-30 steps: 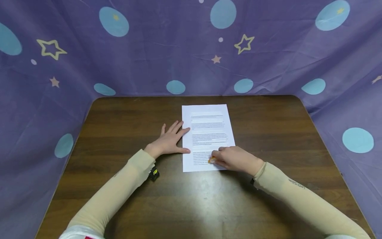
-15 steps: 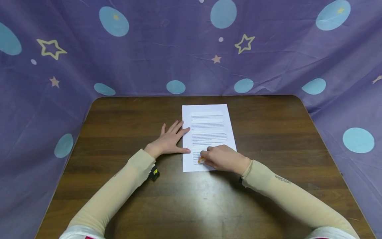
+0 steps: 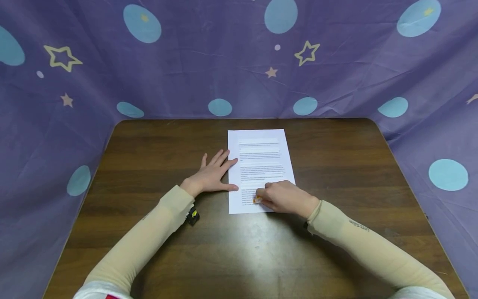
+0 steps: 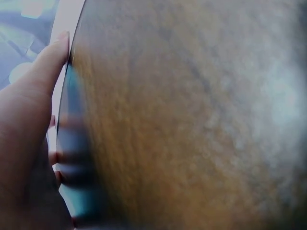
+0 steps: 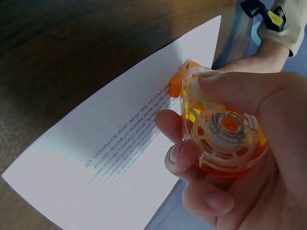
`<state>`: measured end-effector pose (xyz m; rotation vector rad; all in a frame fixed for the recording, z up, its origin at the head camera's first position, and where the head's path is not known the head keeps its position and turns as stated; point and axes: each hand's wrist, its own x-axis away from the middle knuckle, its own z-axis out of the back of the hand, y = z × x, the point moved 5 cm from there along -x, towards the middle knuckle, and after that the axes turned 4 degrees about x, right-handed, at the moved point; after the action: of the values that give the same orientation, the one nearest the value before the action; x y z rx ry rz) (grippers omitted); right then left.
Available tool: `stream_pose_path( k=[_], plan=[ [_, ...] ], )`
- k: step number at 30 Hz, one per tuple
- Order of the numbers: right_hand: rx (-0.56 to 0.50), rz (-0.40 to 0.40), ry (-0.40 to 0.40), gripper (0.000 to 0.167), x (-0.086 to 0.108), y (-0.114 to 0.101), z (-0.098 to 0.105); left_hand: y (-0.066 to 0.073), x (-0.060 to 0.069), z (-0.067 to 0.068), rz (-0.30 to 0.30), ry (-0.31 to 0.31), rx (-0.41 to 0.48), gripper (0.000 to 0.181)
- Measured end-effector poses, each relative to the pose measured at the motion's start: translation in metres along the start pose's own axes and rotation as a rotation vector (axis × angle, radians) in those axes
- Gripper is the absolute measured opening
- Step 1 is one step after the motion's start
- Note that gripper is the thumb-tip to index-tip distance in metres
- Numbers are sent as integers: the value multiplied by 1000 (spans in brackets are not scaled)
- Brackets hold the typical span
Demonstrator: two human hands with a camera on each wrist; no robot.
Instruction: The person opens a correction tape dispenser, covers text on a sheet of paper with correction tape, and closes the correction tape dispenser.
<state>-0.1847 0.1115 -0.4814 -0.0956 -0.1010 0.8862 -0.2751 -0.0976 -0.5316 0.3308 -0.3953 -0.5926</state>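
Note:
A white sheet of printed paper (image 3: 233, 203) lies flat on the brown wooden table (image 3: 171, 257). Spread over its left edge is my left hand (image 3: 209, 176), fingers straight and thumb resting on the margin. My right hand (image 3: 287, 197) grips a correction tape dispenser (image 5: 225, 134) with a clear case and orange parts, the thumb on its top side. Its orange tip (image 5: 177, 82) is at the lower printed lines and seems to touch the paper. White strips cover parts of the text higher up. In the left wrist view, blurred table surface fills most of the picture.
A purple curtain (image 3: 179, 74) with blue dots and stars hangs behind and along both sides of the table. A small black device (image 3: 192, 216) is strapped at the left wrist.
My right hand and the correction tape slid left along the lower lines, then shifted slightly back right. The left hand stays in place on the paper's edge.

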Motion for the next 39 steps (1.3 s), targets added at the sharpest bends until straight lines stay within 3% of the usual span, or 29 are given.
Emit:
stream_pose_path(
  k=[7, 20, 39],
  plan=[
    [84, -26, 16, 4, 0, -6, -1, 2, 1, 0, 0, -35, -73, 124],
    [91, -53, 26, 6, 8, 1, -2, 3, 0, -1, 5, -38, -81, 126],
    [96, -101, 38, 11, 42, 24, 2, 1, 1, 0, 3, -32, -56, 126]
  ],
)
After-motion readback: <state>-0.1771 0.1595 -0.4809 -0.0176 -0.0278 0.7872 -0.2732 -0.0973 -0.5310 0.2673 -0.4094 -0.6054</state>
